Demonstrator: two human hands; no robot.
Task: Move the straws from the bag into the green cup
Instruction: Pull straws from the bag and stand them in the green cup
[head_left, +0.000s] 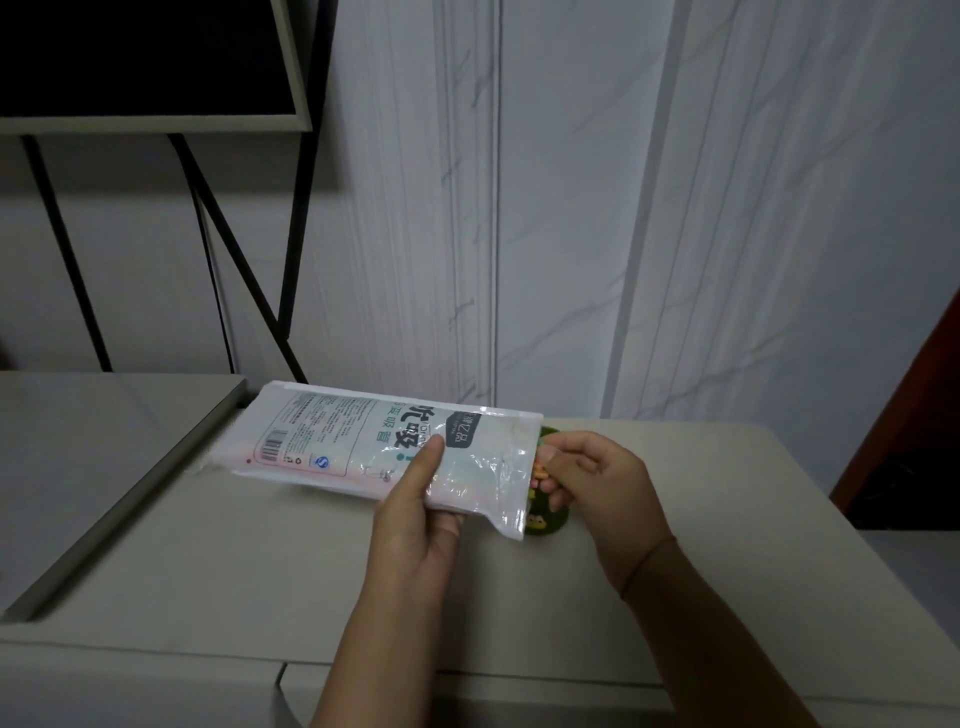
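Nearest my body, at the front edge of the desk (218, 582), my two bare forearms reach forward over the pale top. My left hand (415, 514) is clamped on the bag (363, 441): the thumb presses on its printed upper face near the open end and the other fingers curl beneath, so that end is lifted while the far left end dips toward the desk. The bag is a flat, white and clear plastic packet with dark lettering and a barcode, lying lengthwise from left to right, its mouth pointing right. My right hand (597, 478), with a thin band round the wrist, is just beside that mouth; its thumb and fingers are pinched together on the straws (540, 474), whose orange and pale ends show between my fingertips and the bag's edge. I cannot tell how many straws I have. Just behind and below the mouth stands the green cup (543, 522), mostly hidden by the bag and my right hand; only a dark green strip of its side and a bit of its rim show. To the left a second, lower surface (104, 457) meets the desk along a slanting edge. Beyond the desk's back edge rises a pale marbled wall (571, 208), and at the upper left a dark framed panel (145, 57) sits on thin black legs.
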